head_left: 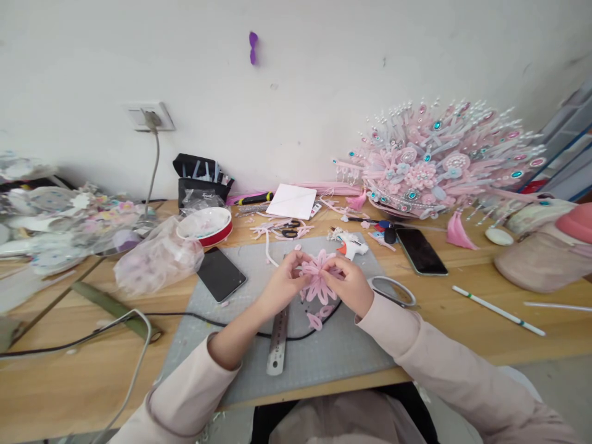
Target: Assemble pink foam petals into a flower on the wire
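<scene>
You pinch the pink flower (317, 285) between the thumbs and fingers of both hands, so it sits at 3 o'clock from your left hand (287, 281) and 9 o'clock from your right hand (353, 285), over the grey cutting mat (226, 382). Its fuzzy, looped petals fan out around the middle. Loose pink loops (315, 320) lie just below it at 6 o'clock, near a black cable (208, 320) crossing the mat. From the flower, a steel ruler (276, 351) lies at 7 o'clock, a white glue gun (351, 244) at 1, and a dark phone (222, 275) at 9.
</scene>
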Available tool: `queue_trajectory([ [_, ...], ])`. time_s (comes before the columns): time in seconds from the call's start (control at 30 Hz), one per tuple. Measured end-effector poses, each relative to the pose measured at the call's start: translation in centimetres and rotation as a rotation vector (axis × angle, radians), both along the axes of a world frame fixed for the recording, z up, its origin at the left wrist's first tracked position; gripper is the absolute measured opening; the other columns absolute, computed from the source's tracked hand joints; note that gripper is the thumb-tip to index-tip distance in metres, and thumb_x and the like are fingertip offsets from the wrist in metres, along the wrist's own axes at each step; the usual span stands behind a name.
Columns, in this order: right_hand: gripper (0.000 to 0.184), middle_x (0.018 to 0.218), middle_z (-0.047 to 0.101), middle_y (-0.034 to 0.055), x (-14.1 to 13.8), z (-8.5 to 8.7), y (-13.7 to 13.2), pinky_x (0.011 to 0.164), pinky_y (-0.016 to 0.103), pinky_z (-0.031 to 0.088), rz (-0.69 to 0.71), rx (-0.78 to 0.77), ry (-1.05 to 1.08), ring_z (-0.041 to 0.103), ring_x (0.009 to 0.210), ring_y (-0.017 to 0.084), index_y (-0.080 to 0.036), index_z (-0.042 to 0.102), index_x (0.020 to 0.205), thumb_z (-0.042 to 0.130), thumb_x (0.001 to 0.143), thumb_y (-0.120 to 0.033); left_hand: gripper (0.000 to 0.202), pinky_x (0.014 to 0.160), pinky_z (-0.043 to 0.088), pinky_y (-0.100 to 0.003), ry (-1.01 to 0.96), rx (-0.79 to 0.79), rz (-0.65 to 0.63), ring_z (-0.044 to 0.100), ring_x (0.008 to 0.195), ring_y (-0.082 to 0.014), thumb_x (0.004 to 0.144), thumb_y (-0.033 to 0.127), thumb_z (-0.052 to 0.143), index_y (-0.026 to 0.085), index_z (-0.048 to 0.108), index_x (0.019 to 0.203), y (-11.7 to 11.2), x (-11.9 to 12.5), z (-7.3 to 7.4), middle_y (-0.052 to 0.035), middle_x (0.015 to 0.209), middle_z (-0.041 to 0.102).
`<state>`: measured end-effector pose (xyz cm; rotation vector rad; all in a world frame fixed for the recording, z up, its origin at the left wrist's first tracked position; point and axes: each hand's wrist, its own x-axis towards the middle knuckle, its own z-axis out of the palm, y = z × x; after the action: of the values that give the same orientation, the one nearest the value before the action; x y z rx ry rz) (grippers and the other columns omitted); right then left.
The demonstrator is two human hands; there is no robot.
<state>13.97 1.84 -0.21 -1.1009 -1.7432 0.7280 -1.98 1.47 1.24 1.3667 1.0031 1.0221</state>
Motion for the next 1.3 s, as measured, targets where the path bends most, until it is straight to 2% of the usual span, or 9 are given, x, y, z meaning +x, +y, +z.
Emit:
queue_trajectory([
  [0.27, 0.012, 0.066, 0.054, -0.0002, 0.0, -0.2, -0.1, 0.061, 0.026, 0.042, -0.029, -0.065, 0.078, 0.051, 0.063, 0.013, -0.018, 0.055, 0.068, 0.055, 0.073, -0.029, 0.025, 0.055, 0.04, -0.019, 0.01, -0.027, 0.025, 0.048, 0.06, -0.0066, 0.068, 0.025, 0.062, 0.017, 0.045, 0.084, 0.1, 0.1, -0.3, 0.0023, 0.081, 0.052],
  [0.5, 0.012, 0.067, 0.051, -0.0001, -0.2, -0.4, 0.0, 0.058, 0.025, 0.042, -0.015, -0.061, 0.041, 0.052, 0.063, 0.013, -0.019, 0.053, 0.06, 0.058, 0.069, -0.024, 0.021, 0.058, 0.039, -0.021, 0.05, 0.059, 0.027, 0.047, 0.062, -0.0084, 0.072, 0.032, 0.059, 0.016, 0.049, 0.082, 0.1, 0.1, -0.6, 0.0023, 0.075, 0.051],
  [0.67, 0.012, 0.064, 0.05, -0.0012, -0.3, -0.2, 0.0, 0.062, 0.026, 0.042, -0.016, -0.013, -0.008, 0.05, 0.061, 0.012, -0.019, 0.052, 0.057, 0.058, 0.067, -0.02, 0.019, 0.058, 0.039, -0.021, 0.074, 0.052, 0.034, 0.048, 0.062, -0.0096, 0.072, 0.032, 0.059, 0.016, 0.051, 0.079, 0.0, 0.1, -0.4, 0.0019, 0.07, 0.052],
  [0.87, 0.007, 0.069, 0.052, -0.0019, -0.4, 0.0, -0.4, 0.063, 0.025, 0.042, 0.015, -0.066, 0.017, 0.05, 0.064, 0.012, -0.019, 0.051, 0.068, 0.058, 0.067, -0.02, 0.017, 0.059, 0.04, -0.022, 0.095, 0.052, 0.02, 0.051, 0.064, -0.011, 0.073, 0.03, 0.058, 0.016, 0.055, 0.082, -0.1, 0.2, -0.6, 0.0005, 0.072, 0.055],
  [1.0, 0.021, 0.07, 0.051, -0.0034, -0.6, -0.6, -0.5, 0.06, 0.025, 0.043, -0.002, -0.169, 0.134, 0.051, 0.063, 0.011, -0.021, 0.041, 0.078, 0.059, 0.068, -0.026, 0.017, 0.057, 0.039, -0.021, 0.104, 0.063, 0.045, 0.049, 0.063, -0.0101, 0.075, 0.03, 0.057, 0.016, 0.054, 0.084, -0.2, 0.2, -0.8, 0.0013, 0.071, 0.053],
  [1.13, 0.044, 0.078, 0.059, -0.0027, -0.9, -1.1, -0.3, 0.064, 0.027, 0.048, 0.008, -0.302, 0.359, 0.059, 0.067, 0.012, -0.024, 0.032, 0.089, 0.066, 0.063, -0.03, 0.018, 0.055, 0.037, -0.02, 0.108, 0.085, 0.073, 0.046, 0.061, -0.0086, 0.076, 0.031, 0.056, 0.017, 0.05, 0.085, -0.3, 0.3, -0.9, 0.0027, 0.072, 0.05],
  [1.3, 0.059, 0.087, 0.064, 0.0034, -0.8, -1.0, 0.1, 0.067, 0.031, 0.051, 0.013, -0.418, 0.422, 0.063, 0.072, 0.016, -0.023, 0.034, 0.104, 0.071, 0.058, -0.032, 0.021, 0.055, 0.039, -0.02, 0.086, 0.087, 0.088, 0.047, 0.06, -0.0081, 0.074, 0.028, 0.057, 0.018, 0.046, 0.088, -0.2, 0.3, -1.0, 0.0025, 0.077, 0.051],
])
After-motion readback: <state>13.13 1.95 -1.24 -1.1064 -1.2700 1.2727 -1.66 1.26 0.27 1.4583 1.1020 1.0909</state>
